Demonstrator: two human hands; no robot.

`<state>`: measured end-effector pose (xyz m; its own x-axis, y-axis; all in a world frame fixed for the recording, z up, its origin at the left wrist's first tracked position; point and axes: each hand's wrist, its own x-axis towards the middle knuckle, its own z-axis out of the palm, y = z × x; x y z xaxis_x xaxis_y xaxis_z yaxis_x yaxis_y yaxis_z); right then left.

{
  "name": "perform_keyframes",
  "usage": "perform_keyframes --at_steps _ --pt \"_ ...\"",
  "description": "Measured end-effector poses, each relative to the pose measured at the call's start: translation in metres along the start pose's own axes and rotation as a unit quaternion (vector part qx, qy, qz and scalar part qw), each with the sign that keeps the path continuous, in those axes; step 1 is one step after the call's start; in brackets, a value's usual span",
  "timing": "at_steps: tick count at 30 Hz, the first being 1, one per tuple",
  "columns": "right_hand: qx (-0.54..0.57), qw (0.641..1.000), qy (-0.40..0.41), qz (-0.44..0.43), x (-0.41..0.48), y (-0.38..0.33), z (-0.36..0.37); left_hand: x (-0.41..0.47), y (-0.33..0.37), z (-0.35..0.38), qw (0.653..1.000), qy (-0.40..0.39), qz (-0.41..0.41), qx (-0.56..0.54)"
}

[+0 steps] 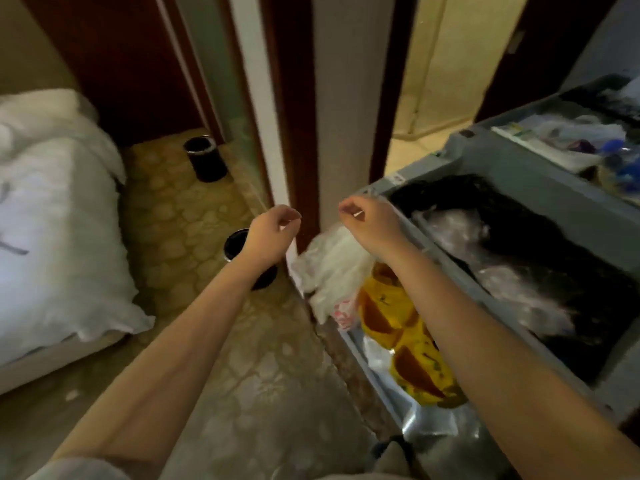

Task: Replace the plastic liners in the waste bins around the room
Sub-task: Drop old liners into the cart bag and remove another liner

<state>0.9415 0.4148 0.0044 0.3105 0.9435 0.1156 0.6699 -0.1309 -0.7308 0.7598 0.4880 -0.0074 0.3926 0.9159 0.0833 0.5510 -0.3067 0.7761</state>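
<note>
Right hand [367, 225] pinches the top of the clear liner [330, 271], which hangs at the cart's [460, 157] left corner. Left hand [273, 233] is curled in a pinch; can't tell if it holds film. Liner looks weightless, limp, clingy and tearable, so I'd grip it at the mouth hem.

I see white bedding [52, 209] left, patterned carpet [180, 216] beside it, dark wooden door frame [298, 98] ahead, yellow packets [408, 341] right.

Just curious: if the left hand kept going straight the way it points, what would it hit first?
Probably the door frame, just past the left hand, though depth is unclear.
</note>
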Motion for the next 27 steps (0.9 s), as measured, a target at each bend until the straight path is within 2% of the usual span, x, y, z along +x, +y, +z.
perform_keyframes --at_steps 6,13,17,20,27 --pt "0.032 0.985 -0.146 -0.087 -0.001 -0.117 0.132 -0.067 -0.120 -0.130 0.987 0.119 -0.111 0.001" --pt "-0.008 0.922 -0.354 -0.157 -0.004 -0.229 0.269 -0.153 -0.224 -0.245 0.947 0.211 -0.243 -0.014" --pt "-0.036 0.893 -0.402 -0.199 -0.004 -0.276 0.343 -0.187 -0.270 -0.286 0.908 0.262 -0.327 -0.011" --pt "-0.039 0.870 -0.438 -0.225 0.005 -0.307 0.396 -0.202 -0.295 -0.316 0.884 0.271 -0.381 -0.003" --pt "-0.039 0.782 -0.537 -0.316 0.030 -0.398 0.503 -0.231 -0.343 -0.399 0.817 0.316 -0.482 0.013"
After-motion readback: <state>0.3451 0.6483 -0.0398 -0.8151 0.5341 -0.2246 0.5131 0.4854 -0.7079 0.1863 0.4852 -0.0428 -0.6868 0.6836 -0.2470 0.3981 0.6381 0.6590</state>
